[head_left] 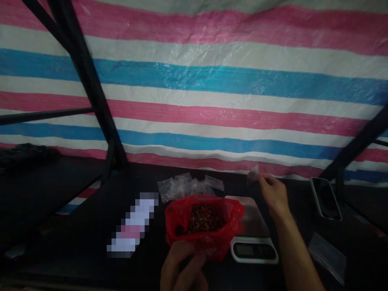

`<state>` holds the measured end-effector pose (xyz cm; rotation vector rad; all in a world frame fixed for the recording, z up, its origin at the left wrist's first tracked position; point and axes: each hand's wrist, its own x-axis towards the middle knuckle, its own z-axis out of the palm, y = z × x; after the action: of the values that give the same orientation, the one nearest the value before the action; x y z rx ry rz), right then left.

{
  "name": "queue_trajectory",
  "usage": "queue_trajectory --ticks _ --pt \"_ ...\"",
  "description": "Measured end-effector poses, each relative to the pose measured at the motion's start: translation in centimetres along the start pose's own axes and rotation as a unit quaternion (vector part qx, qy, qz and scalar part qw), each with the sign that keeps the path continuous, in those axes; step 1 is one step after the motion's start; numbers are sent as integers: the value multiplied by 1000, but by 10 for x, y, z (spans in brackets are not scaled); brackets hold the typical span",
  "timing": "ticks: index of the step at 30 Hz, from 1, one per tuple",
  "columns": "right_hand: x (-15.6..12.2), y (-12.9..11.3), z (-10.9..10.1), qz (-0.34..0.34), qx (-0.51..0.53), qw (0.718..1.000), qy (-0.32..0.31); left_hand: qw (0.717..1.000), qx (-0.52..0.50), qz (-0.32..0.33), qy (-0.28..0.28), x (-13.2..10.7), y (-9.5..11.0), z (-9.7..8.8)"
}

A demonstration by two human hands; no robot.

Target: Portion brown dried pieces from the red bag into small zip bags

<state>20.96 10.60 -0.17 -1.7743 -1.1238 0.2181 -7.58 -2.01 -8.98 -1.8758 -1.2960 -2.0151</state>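
Note:
A red plastic bag (233, 216) stands wide open on the black table, with small brown, grain-like pieces (206, 218) inside. My left hand (183, 268) is at the bag's near side, its fingers curled; whether they grip the plastic is hidden. Beyond the bag and to the right, my right hand (274, 194) is raised and pinches a small clear plastic bag (253, 174), which is blurred. Under my right forearm's left side sits a kitchen scale (253, 216) with a white front and a dark display. The red bag overlaps its left edge.
Several small clear bags (188, 186) lie behind the red bag. A phone (325, 199) and a flat stack of clear bags (329, 256) are on the right. A pixelated item (133, 224) lies left. Dark metal posts (91, 89) stand before a striped tarp (227, 97).

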Motion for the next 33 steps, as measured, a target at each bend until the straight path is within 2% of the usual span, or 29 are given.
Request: queue_trajectory --ticks 1,2,4,6,8,10,13,20,26,30,33 --pt "-12 -12 -3 -23 35 999 -5 996 -43 -82 -10 4 4 5" --pt "-26 -25 -5 -58 112 992 -25 982 -99 -160 -27 11 8 9" --pt "-58 -50 -5 -117 206 968 -85 937 -191 -293 -30 27 10 18" --pt "-91 -74 -2 -165 222 952 -133 901 -259 -346 -22 44 10 24" --pt "-116 -92 5 -217 180 934 -218 888 -296 -352 -31 56 9 29" --pt "-129 -102 11 -256 146 913 -284 888 -300 -347 -29 62 10 33" --pt "-132 -104 15 -268 114 899 -328 887 -286 -363 -19 61 12 40" --pt "-119 -81 14 -234 88 915 -318 884 -278 -374 -46 56 8 50" --pt "-113 -78 17 -186 127 925 -307 881 -314 -343 -88 58 7 57" --pt "-112 -76 19 -159 176 914 -329 894 -294 -314 -124 62 3 59" --pt "-112 -74 22 -155 216 911 -315 902 -288 -292 -136 65 2 61"
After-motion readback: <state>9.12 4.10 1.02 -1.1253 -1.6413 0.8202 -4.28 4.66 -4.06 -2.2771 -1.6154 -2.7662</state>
